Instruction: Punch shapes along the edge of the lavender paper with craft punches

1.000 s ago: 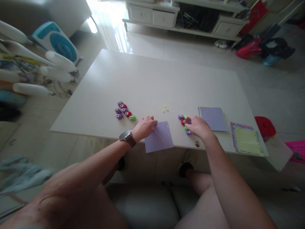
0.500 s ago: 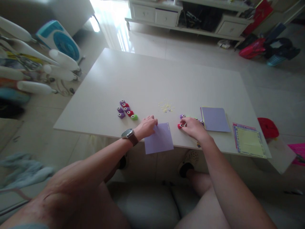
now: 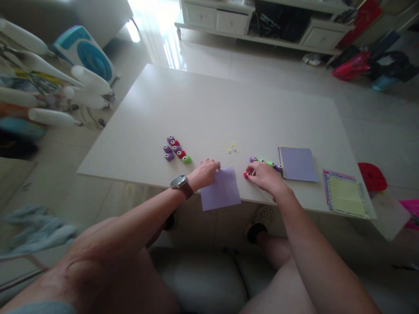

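Observation:
My left hand (image 3: 207,172) is closed on the upper left of a purple sheet of paper (image 3: 221,192), which hangs over the table's near edge. Small punched holes seem to show in the sheet's top right corner. In my right hand (image 3: 264,175), a small red craft punch (image 3: 248,175) with an eye-like top is held between thumb and fingers, right of the sheet. Behind that hand lie a purple punch (image 3: 253,159), a green punch (image 3: 271,164) and another purple punch (image 3: 278,168), partly covered. Left of my left hand, several purple, red and green punches (image 3: 181,154) are grouped.
Pale yellow paper bits (image 3: 231,145) are scattered on the white table (image 3: 196,104). To the right lie a stack of purple paper (image 3: 298,163) and yellow sheets with punched borders (image 3: 347,196). A red stool (image 3: 372,175) stands beyond the right edge.
The view has shifted slightly. My right hand has drawn the red punch a little nearer and left, away from the purple punch behind it. My left hand stays on the purple sheet.

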Demonstrator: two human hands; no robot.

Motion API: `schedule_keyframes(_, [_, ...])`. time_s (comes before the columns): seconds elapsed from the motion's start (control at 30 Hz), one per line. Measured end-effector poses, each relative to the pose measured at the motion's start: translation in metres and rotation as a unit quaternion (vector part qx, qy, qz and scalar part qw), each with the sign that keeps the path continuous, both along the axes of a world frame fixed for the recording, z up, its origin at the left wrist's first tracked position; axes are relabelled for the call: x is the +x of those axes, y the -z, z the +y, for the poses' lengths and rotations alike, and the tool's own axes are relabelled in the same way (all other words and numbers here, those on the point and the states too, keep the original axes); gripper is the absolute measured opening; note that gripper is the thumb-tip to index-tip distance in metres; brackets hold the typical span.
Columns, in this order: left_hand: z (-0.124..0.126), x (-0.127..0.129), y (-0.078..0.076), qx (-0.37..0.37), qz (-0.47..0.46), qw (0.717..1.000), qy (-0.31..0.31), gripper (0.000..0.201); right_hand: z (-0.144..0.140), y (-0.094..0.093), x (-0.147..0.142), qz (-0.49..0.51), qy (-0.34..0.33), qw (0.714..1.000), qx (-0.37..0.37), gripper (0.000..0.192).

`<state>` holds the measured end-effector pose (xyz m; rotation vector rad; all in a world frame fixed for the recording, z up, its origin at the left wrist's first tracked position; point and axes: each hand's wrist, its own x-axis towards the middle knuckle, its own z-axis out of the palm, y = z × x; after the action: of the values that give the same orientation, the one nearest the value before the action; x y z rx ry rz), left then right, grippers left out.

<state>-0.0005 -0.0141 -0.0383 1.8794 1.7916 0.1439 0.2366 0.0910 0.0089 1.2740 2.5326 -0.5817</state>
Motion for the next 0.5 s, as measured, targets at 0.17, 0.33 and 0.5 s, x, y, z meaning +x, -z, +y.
schedule_keyframes(0.17, [-0.0012, 0.0005, -0.0014, 0.012, -0.016, 1.000, 0.004, 0.042, -0.0007, 0.0011, -0.0010, 0.005, -0.010, 1.000, 0.003, 0.007])
schedule_keyframes(0.33, [0.0004, -0.0011, -0.0067, 0.020, -0.029, 0.999, 0.006, 0.034, -0.0034, 0.0019, -0.0029, 0.019, -0.015, 1.000, 0.000, 0.006])
schedule_keyframes(0.5, [0.0048, -0.0016, -0.0092, 0.008, -0.048, 0.999, -0.013, 0.018, -0.0038, 0.0039, -0.0031, 0.034, -0.016, 0.999, -0.010, 0.006])
